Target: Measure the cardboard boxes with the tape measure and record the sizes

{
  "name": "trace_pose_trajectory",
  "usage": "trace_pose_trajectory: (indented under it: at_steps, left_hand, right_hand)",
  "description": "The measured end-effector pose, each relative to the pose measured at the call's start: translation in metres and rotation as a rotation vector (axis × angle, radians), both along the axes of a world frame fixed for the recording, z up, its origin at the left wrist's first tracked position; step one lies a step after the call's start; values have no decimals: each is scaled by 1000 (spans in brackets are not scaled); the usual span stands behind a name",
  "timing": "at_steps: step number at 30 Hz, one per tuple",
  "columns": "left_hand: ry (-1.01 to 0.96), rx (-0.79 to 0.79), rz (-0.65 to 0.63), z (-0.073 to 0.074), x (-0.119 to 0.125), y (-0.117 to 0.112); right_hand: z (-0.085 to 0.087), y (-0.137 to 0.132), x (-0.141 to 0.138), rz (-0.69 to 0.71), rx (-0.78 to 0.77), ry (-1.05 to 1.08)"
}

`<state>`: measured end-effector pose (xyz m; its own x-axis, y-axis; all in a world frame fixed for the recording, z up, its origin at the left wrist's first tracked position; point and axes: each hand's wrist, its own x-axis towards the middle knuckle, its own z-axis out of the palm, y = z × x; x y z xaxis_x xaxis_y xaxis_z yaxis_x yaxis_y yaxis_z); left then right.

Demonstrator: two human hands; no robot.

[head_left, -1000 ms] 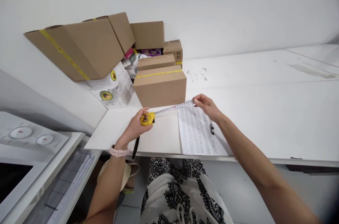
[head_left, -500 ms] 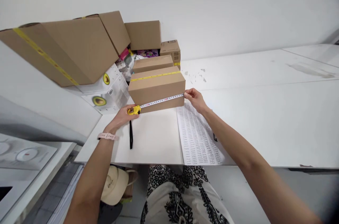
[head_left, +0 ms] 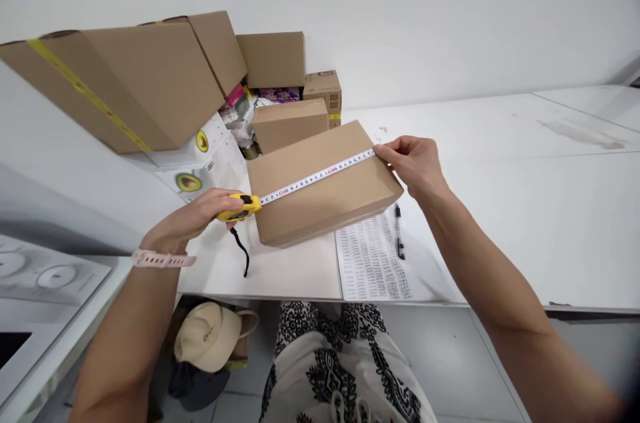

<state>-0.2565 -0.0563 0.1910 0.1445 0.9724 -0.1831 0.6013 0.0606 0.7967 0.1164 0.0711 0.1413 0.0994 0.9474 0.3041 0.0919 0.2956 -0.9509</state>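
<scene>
My left hand is closed around the yellow case of a tape measure, at the left edge of a brown cardboard box. A black wrist strap hangs from the case. The white blade stretches across the box's upturned face to the right edge. There my right hand pinches the blade's end between thumb and fingers. The box is tilted, its lower right part above a printed sheet. What supports its underside is hidden.
A black pen lies on the sheet. Behind the box stand another carton and a small box. Large cartons rest on white avocado-printed boxes at left. The white table extends right. A beige cap sits below.
The box has tipped and turned, bringing a plain face up toward me. Both hands have moved with the tape, the right one up and rightward, the left slightly leftward. The pen is now uncovered.
</scene>
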Motion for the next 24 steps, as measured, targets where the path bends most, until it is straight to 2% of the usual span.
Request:
trace_pose_trajectory:
  at_steps: [3,7,10,16,24]
  left_hand:
    - [-71,-89,-22,-3,4,3]
    - [-70,-147,-25,-8,-1,18]
    - [-19,-172,18,0,-10,30]
    - [15,-171,84,16,-19,46]
    - [56,-177,70,9,-27,59]
  right_hand:
    - [-12,-7,4,-25,-170,-61]
    - [-34,-9,3,17,-333,2]
    - [-37,-10,-1,28,-326,42]
    - [-32,-12,-10,1,-323,75]
    - [-39,-11,-11,-4,-282,89]
